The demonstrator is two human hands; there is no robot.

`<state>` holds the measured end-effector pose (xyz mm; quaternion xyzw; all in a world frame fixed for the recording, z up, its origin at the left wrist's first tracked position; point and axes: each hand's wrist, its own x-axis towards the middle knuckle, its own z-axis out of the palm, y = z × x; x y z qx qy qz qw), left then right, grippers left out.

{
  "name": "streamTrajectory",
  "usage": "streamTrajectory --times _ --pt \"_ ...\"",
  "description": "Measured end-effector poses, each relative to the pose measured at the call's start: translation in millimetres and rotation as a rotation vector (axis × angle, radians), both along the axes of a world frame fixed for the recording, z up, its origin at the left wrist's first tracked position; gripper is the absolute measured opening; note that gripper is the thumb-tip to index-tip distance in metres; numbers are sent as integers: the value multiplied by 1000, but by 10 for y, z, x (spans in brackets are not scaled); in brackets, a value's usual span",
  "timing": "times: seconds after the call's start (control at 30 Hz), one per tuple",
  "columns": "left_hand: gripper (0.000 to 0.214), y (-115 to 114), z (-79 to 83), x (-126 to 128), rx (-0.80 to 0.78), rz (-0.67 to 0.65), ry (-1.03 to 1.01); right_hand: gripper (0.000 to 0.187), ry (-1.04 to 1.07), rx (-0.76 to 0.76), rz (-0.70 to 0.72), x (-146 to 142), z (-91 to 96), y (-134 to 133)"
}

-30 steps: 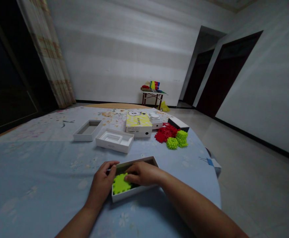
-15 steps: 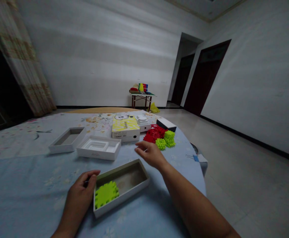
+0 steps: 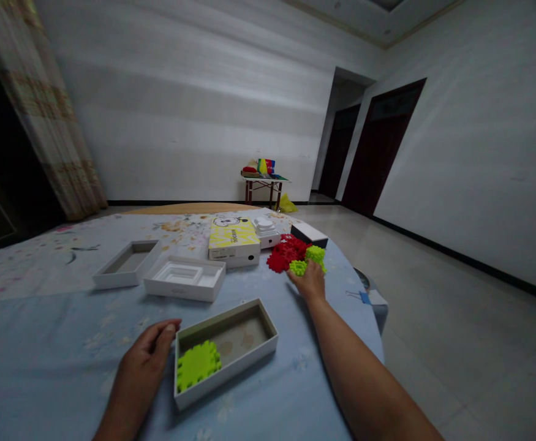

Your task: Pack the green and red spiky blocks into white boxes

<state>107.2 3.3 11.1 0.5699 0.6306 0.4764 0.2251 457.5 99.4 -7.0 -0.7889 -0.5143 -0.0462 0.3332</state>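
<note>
A shallow white box lies near the table's front edge with one green toothed tile in its left end. My left hand rests flat against the box's left side, fingers stretched out. My right hand reaches far across to a pile of green tiles and red tiles. Its fingers curl down onto the nearest green tile; whether they grip it is hidden.
A white tray insert, an open grey-lined box, a yellow box, a small white box and a dark-topped box stand on the blue flowered cloth. The table edge curves at the right. A small side table is by the far wall.
My right hand left the green tile in the box and moved right and away to the pile of tiles. My left hand stayed at the box's left side.
</note>
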Motion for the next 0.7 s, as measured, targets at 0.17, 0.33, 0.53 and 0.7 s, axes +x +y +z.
streamTrajectory --times 0.17,0.33,0.53,0.7 --pt "40 -12 -17 -11 -19 -7 -4 77 5 -62 -36 -52 -11 28" --pt "39 -18 -12 37 -57 -20 -33 67 -8 -112 -63 -88 -26 52" --pt "43 -43 31 63 -67 -22 -41 51 -36 -86 -44 -83 -39 41" --pt "46 -50 23 53 -89 -36 -40 56 -34 -3 168 -36 -43 -33"
